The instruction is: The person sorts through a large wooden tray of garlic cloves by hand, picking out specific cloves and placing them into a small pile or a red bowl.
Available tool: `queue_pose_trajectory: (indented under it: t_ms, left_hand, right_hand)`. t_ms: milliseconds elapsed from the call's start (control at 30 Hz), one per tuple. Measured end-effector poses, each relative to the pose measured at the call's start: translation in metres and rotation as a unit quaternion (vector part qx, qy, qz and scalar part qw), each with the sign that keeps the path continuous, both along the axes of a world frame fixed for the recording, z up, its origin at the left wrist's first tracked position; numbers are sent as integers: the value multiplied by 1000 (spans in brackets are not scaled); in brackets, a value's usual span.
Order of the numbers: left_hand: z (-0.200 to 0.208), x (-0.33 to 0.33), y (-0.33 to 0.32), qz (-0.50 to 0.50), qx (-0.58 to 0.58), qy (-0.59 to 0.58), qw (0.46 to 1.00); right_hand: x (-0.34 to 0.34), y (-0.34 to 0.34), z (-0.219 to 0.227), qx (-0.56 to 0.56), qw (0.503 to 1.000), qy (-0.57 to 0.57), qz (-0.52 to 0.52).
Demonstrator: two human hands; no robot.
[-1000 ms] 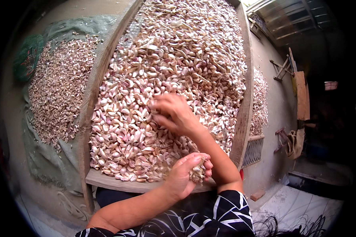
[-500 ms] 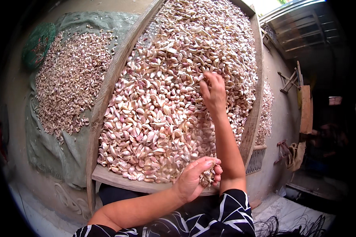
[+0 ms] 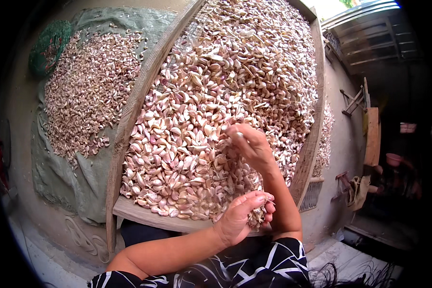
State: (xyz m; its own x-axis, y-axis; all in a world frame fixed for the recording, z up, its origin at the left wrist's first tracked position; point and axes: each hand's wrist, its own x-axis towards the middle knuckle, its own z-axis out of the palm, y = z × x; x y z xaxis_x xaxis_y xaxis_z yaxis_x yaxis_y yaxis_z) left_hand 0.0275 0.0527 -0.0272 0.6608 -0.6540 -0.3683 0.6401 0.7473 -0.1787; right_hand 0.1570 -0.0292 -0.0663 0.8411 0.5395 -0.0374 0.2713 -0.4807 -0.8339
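Pale pink and white garlic cloves [image 3: 177,139] lie thickly spread in a wooden-framed tray [image 3: 141,214] with a wire mesh bottom. My left hand [image 3: 240,214] is curled around a clump of dry, brownish garlic scraps [image 3: 258,217] just above the tray's near edge. Farther in, my right hand [image 3: 248,144] is bent down low over the cloves, its thumb and fingers pinched together. Whatever is between those fingertips is too small to make out.
Left of the tray, a green-grey sheet [image 3: 65,187] on the ground carries more cloves, with a green net bag [image 3: 48,50] at its far corner. Beyond the tray's right rail lie further cloves [image 3: 325,139]. A wooden plank [image 3: 372,137] stands at the right.
My right hand has come nearer and slightly left across the cloves, and its fingers have turned leftward. The left hand keeps its clump in nearly the same place.
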Motion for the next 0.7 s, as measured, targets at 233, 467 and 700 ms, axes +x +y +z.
queue_pose_trajectory:
  t_ms: [233, 467, 700]
  left_hand:
    - [1, 1, 0, 11, 31, -5, 999]
    - [-1, 2, -4, 12, 34, -1, 999]
    - [-1, 3, -2, 21, 43, 5, 999]
  right_hand:
    - [17, -38, 1, -102, 979, -28, -175]
    - [66, -47, -38, -373, 859, -333, -108]
    - [40, -66, -14, -240, 905, -332, -112]
